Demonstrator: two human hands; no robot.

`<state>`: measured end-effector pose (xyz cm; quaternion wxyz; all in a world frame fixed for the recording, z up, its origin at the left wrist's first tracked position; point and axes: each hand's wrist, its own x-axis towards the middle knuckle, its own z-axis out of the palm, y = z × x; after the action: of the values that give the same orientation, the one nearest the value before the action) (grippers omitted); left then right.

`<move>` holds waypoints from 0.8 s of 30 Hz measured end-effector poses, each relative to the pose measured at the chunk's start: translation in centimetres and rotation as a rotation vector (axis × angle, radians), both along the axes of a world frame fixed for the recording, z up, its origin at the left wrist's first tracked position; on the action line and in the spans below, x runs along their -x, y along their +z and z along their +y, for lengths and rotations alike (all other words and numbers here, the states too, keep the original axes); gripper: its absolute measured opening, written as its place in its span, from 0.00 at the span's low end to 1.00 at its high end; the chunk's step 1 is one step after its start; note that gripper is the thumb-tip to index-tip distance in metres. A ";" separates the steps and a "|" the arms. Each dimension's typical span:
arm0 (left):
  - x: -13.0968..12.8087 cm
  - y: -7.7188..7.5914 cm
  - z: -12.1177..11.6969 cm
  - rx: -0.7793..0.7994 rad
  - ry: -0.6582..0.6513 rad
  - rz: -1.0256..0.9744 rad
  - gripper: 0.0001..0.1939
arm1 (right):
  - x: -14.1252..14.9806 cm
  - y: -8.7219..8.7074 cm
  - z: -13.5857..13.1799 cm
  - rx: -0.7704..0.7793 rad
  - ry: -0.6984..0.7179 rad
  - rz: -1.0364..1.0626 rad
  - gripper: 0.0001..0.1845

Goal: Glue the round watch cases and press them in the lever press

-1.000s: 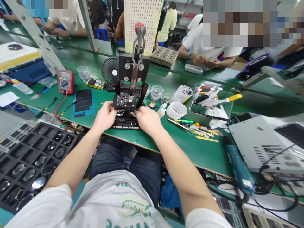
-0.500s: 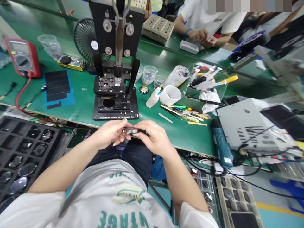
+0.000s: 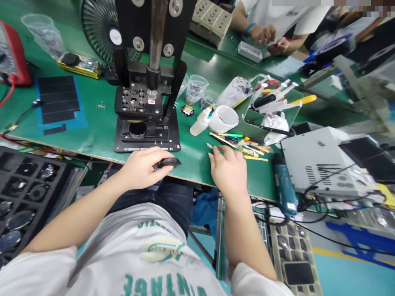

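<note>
Two hands: apart on my feed.
Left hand (image 3: 140, 168): pinching a dark round part (image 3: 168, 163) by its edge, likely protecting it.
Right hand (image 3: 228, 172): spread, empty, beside small tools (image 3: 237, 144).

White short-sleeved T-shirt (image 3: 138, 246), green lettering; dark denim jeans (image 3: 173, 199); left hand (image 3: 142, 167), right hand (image 3: 228, 174) bare.

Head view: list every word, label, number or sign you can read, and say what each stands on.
"VINTAGE", upside down from this view, on the shirt.
Logo on the same shirt: script too blurred to read.
Press base: print along its front edge, too small to read.
Co-worker's shirt: small print, too blurred to read.
</note>
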<state>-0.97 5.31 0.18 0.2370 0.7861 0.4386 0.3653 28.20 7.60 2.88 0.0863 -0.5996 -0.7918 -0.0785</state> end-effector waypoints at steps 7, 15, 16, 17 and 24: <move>0.1 0.0 -0.4 -0.019 0.013 0.000 0.14 | -0.5 -1.0 0.1 0.017 -0.003 -0.054 0.16; 0.1 0.2 -0.3 -0.045 -0.005 0.029 0.15 | 1.6 -0.1 -2.0 0.238 0.151 0.888 0.17; 0.1 0.2 -0.3 -0.055 -0.008 0.030 0.15 | 2.1 -0.1 -2.4 0.314 0.196 1.068 0.18; 0.1 0.2 -0.3 -0.063 -0.011 0.031 0.15 | 2.6 0.0 -2.8 0.397 0.229 1.226 0.19; 0.2 0.1 -0.3 -0.076 -0.012 0.041 0.15 | 5.2 -0.4 -2.9 0.546 0.236 1.620 0.09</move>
<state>-1.13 5.05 0.24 0.2003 0.8045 0.4243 0.3641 23.01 4.69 2.47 0.4847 -0.3844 -0.5343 0.5760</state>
